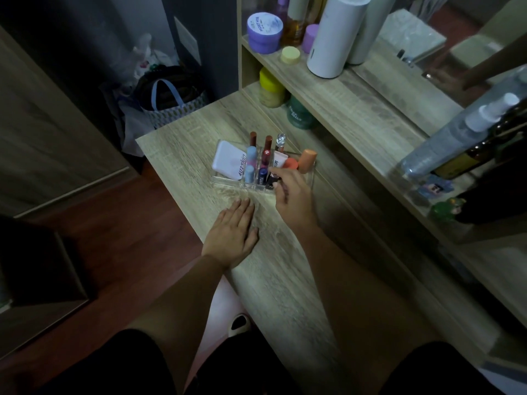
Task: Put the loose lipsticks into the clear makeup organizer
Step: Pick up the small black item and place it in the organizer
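Note:
The clear makeup organizer [228, 182] stands on the wooden table [273, 266], holding several lipsticks upright in its small slots, a white compact [228, 161] on its left and orange tubes [306, 161] on its right. My right hand [293, 195] reaches over the organizer's near right corner, its fingertips pinched on a dark lipstick [272, 179] that stands in a front slot. Next to it is a navy lip balm [261, 175]. My left hand [232, 232] lies flat on the table just in front of the organizer, fingers spread, holding nothing.
A raised shelf [356, 89] behind the organizer carries a purple jar [263, 32], a tall white cylinder [333, 35], and yellow and green jars below. Spray bottles [462, 135] stand at the right by a mirror. A bag [168, 98] sits on the floor left of the table.

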{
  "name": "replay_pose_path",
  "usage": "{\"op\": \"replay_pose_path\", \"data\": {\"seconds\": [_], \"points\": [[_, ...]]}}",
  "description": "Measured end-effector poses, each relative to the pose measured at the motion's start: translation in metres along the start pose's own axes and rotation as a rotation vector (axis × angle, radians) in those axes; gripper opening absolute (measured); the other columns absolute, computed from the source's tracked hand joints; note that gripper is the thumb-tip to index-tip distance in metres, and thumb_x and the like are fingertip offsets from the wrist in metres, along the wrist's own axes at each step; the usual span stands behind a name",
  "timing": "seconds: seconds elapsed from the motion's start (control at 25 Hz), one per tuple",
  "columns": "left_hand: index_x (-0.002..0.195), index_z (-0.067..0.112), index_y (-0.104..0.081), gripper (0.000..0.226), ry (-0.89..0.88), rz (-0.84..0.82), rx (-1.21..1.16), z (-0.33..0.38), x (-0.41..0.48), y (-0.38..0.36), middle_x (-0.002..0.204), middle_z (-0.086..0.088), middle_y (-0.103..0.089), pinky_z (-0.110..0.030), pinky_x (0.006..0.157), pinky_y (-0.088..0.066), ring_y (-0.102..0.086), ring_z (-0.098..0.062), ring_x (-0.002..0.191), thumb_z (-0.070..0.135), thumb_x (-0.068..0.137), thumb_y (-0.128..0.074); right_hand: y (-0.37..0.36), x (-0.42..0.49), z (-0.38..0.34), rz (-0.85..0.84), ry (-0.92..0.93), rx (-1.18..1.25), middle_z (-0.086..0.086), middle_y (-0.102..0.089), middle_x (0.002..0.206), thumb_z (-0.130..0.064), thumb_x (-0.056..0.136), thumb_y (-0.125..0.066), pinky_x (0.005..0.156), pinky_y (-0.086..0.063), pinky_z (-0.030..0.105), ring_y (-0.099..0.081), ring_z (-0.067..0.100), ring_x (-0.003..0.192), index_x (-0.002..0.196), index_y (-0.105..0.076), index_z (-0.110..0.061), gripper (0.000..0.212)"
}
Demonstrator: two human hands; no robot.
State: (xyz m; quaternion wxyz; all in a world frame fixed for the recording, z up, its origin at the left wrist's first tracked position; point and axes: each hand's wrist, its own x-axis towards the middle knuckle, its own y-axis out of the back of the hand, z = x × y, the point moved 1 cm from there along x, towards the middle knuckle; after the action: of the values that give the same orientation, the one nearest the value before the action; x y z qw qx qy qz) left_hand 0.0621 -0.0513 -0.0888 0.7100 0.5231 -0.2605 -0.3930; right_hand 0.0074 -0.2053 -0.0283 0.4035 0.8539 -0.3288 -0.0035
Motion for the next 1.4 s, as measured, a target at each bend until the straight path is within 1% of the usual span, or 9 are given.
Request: {"op": "replay_pose_path", "data": {"seconds": [0.28,0.4,0.56,0.68,0.84,1.04,1.16,1.24,1.4], "points": [[0.143,0.01,-0.03,0.062,0.002,0.025,-0.011,0.002,0.0,0.001,0.151,-0.01,-0.036,-0.044,0.114,-0.029,-0.028,-0.025,0.142,0.043,0.09,-0.027,0.004,0.002,0.002,0.045,-0.033,0.012,0.012,-0.067,0.109,0.004,0.088,-0.054,0.085,-0.053,0.047,-0.063,0.028,0.098,0.111,-0.066,-0.008,0.028],[0.143,0.011,-0.03,0.062,0.002,0.022,-0.006,0.001,-0.001,0.001,0.151,-0.01,-0.036,-0.042,0.114,-0.027,-0.027,-0.025,0.142,0.043,0.09,-0.027,0.004,0.002,0.004,0.039,-0.036,-0.005,0.013,-0.067,0.109,0.003,0.089,-0.052,0.083,-0.053,0.043,-0.062,0.028,0.097,0.11,-0.066,-0.007,0.027],[0.144,0.011,-0.028,0.059,0.004,0.01,-0.01,0.0,0.0,-0.001,0.152,-0.009,-0.034,-0.042,0.114,-0.026,-0.026,-0.024,0.143,0.039,0.092,-0.035,0.0,-0.001,0.007,-0.004,-0.022,-0.025,0.016,-0.065,0.111,0.002,0.091,-0.051,0.086,-0.052,0.049,-0.06,0.032,0.1,0.112,-0.065,-0.005,0.027],[0.144,0.011,-0.028,0.058,0.003,0.01,-0.015,0.0,-0.001,-0.001,0.153,-0.009,-0.034,-0.042,0.115,-0.025,-0.025,-0.024,0.143,0.037,0.093,-0.039,-0.003,-0.001,0.007,-0.018,-0.081,-0.032,0.014,-0.062,0.118,-0.003,0.094,-0.049,0.085,-0.052,0.048,-0.058,0.031,0.103,0.118,-0.063,-0.009,0.029],[0.143,0.011,-0.029,0.057,0.003,0.018,-0.015,0.001,0.0,0.0,0.152,-0.009,-0.035,-0.042,0.114,-0.026,-0.026,-0.024,0.143,0.036,0.093,-0.042,-0.005,0.001,0.006,-0.028,-0.124,-0.029,0.015,-0.061,0.119,-0.004,0.094,-0.048,0.089,-0.051,0.045,-0.056,0.03,0.11,0.121,-0.06,-0.008,0.029],[0.144,0.012,-0.027,0.058,-0.002,0.009,-0.03,0.001,-0.001,0.0,0.153,-0.009,-0.032,-0.041,0.116,-0.021,-0.023,-0.024,0.144,0.038,0.093,-0.038,-0.008,0.003,0.007,-0.09,-0.223,-0.019,0.013,-0.059,0.122,-0.011,0.096,-0.046,0.095,-0.049,0.047,-0.055,0.026,0.116,0.121,-0.056,-0.007,0.026],[0.144,0.01,-0.027,0.058,-0.027,0.019,-0.086,0.0,-0.001,0.004,0.153,-0.011,-0.031,-0.041,0.116,-0.021,-0.023,-0.024,0.144,0.038,0.094,-0.039,-0.008,0.003,0.005,-0.094,-0.234,-0.024,0.012,-0.058,0.123,-0.011,0.097,-0.046,0.097,-0.048,0.046,-0.054,0.025,0.117,0.122,-0.055,-0.008,0.027],[0.139,0.005,-0.037,0.057,-0.057,0.075,-0.166,-0.001,-0.002,0.01,0.146,-0.017,-0.041,-0.039,0.114,-0.027,-0.035,-0.028,0.138,0.037,0.092,-0.04,-0.007,0.003,0.004,-0.092,-0.244,-0.028,0.011,-0.059,0.122,-0.011,0.097,-0.046,0.097,-0.048,0.047,-0.055,0.025,0.117,0.121,-0.056,-0.009,0.026],[0.131,0.006,-0.044,0.056,0.081,0.141,-0.418,-0.003,-0.001,0.024,0.131,-0.017,-0.052,-0.028,0.105,-0.03,-0.045,-0.026,0.123,0.041,0.089,-0.035,-0.005,0.004,0.004,-0.076,-0.266,0.023,0.012,-0.062,0.117,-0.009,0.096,-0.046,0.094,-0.05,0.047,-0.057,0.026,0.113,0.115,-0.058,-0.007,0.022]]}}
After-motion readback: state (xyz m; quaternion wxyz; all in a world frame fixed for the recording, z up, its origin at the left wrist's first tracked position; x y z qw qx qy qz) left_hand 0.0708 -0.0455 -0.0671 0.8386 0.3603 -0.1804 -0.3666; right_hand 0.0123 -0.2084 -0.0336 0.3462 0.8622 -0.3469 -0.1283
